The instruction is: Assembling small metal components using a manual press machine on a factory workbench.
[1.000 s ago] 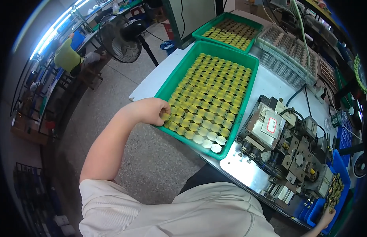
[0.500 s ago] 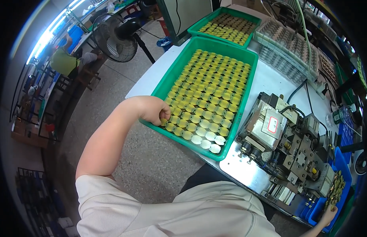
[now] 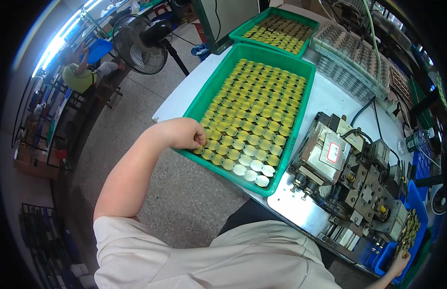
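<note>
My left hand (image 3: 186,134) reaches over the near left corner of a green plastic tray (image 3: 215,174). Its fingers are pinched together at a flat, round yellow piece (image 3: 199,150) at the end of a row, partly covered by the fingertips. Rows of matching yellow pieces (image 3: 246,108) lie flat and close together in the tray; a few at the near right corner shine white. At the far lower right, my right hand (image 3: 400,262) is at a blue bin (image 3: 420,197), fingers curled against a heap of loose yellowish pieces (image 3: 409,230). What those fingers hold is too small to make out.
A metal machine fixture (image 3: 348,178) stands on the white table right of the tray. Behind are a second green tray (image 3: 235,37) of pieces and clear stacked trays (image 3: 346,72). A bottle (image 3: 416,140), small fan (image 3: 439,198), floor fan (image 3: 141,45) and seated person (image 3: 79,78) also show.
My left fingers have shifted very slightly at the corner piece, still pinched. My right hand stays at the blue bin. In the background, the seated person has raised an arm beside a blue container.
</note>
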Action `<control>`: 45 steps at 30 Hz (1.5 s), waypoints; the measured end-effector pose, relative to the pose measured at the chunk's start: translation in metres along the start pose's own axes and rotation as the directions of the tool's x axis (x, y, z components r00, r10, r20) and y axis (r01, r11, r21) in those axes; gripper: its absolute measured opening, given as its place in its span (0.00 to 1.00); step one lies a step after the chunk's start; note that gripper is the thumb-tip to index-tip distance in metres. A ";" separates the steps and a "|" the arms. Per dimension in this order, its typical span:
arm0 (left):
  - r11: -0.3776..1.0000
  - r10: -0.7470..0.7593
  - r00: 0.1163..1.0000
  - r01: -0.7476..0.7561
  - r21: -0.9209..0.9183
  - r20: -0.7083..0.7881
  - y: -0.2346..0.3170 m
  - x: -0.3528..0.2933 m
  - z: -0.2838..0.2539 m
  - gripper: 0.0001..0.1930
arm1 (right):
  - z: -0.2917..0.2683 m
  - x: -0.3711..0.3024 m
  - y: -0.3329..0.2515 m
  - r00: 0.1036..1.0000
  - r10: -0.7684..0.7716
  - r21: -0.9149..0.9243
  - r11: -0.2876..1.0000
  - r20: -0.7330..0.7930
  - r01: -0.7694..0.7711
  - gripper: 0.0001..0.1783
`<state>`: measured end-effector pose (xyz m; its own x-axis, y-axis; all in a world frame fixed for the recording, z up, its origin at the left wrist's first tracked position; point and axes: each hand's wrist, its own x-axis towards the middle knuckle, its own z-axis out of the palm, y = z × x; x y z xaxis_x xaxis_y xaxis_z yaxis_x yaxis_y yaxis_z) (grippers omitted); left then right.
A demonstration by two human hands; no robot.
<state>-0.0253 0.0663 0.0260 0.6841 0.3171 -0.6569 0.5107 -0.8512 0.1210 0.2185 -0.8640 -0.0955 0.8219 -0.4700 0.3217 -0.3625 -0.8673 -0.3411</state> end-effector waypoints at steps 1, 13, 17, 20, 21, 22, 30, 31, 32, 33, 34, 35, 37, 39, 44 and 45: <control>1.000 0.004 1.000 -0.004 -0.003 -0.004 -0.001 0.000 0.001 0.09 | -0.001 0.000 -0.002 1.000 0.002 -0.004 1.000 0.002 -0.002 0.32; 0.996 -0.079 0.955 0.067 -0.053 -0.285 -0.008 -0.026 0.013 0.09 | -0.018 -0.025 -0.070 0.997 -0.045 0.030 0.998 -0.063 0.047 0.28; 0.949 -0.010 0.675 -0.226 -0.219 -0.737 -0.018 -0.007 0.031 0.11 | 0.004 0.017 -0.051 0.968 -0.118 0.024 0.992 -0.221 0.126 0.25; 0.918 -0.093 0.476 -0.298 -0.260 -0.874 -0.031 0.005 0.054 0.12 | 0.023 0.037 -0.102 0.956 -0.209 0.052 0.973 -0.205 0.224 0.25; 0.920 -0.126 0.426 -0.286 -0.266 -0.896 -0.035 0.013 0.062 0.13 | 0.028 0.042 -0.123 0.950 -0.240 0.060 0.965 -0.199 0.256 0.25; 0.922 -0.155 0.377 -0.277 -0.271 -0.913 -0.038 0.021 0.069 0.13 | 0.031 0.045 -0.141 0.944 -0.267 0.063 0.957 -0.194 0.284 0.25; 0.812 -0.288 0.335 -0.411 -0.414 -0.897 -0.044 0.027 0.087 0.14 | 0.038 0.036 -0.248 0.902 -0.413 0.041 0.906 -0.127 0.421 0.25; 0.782 -0.304 0.366 -0.431 -0.450 -0.879 -0.045 0.026 0.088 0.14 | 0.038 0.033 -0.258 0.898 -0.424 0.035 0.902 -0.117 0.431 0.25; 0.750 -0.316 0.397 -0.452 -0.484 -0.861 -0.045 0.026 0.088 0.14 | 0.038 0.030 -0.267 0.894 -0.434 0.026 0.898 -0.109 0.439 0.25; 0.715 -0.326 0.430 -0.471 -0.517 -0.842 -0.046 0.026 0.088 0.13 | 0.038 0.026 -0.276 0.891 -0.442 0.017 0.895 -0.100 0.446 0.25; 0.706 -0.328 0.437 -0.476 -0.525 -0.837 -0.047 0.027 0.089 0.13 | 0.039 0.023 -0.287 0.887 -0.453 0.009 0.890 -0.087 0.456 0.26; 0.697 -0.323 0.419 -0.501 -0.513 -0.849 -0.048 0.027 0.089 0.13 | 0.040 0.020 -0.298 0.883 -0.463 0.000 0.886 -0.074 0.464 0.26; 0.680 -0.316 0.385 -0.545 -0.490 -0.867 -0.048 0.028 0.089 0.13 | 0.044 0.014 -0.320 0.875 -0.483 -0.018 0.876 -0.040 0.482 0.26; 0.666 -0.314 0.378 -0.566 -0.486 -0.871 -0.049 0.028 0.089 0.13 | 0.051 0.005 -0.340 0.868 -0.497 -0.033 0.867 -0.002 0.497 0.26; 0.608 -0.331 0.441 -0.576 -0.546 -0.834 -0.051 0.030 0.090 0.12 | 0.087 -0.027 -0.382 0.851 -0.514 -0.055 0.851 0.110 0.522 0.26; 0.589 -0.338 0.435 -0.594 -0.548 -0.834 -0.051 0.029 0.090 0.12 | 0.094 -0.033 -0.389 0.847 -0.516 -0.058 0.849 0.132 0.526 0.26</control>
<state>-0.0785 0.0816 -0.0665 0.5599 0.7746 0.2942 0.1799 -0.4603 0.8694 0.3739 -0.4952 -0.0565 0.9407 0.0710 0.3318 0.0993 -0.9927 -0.0690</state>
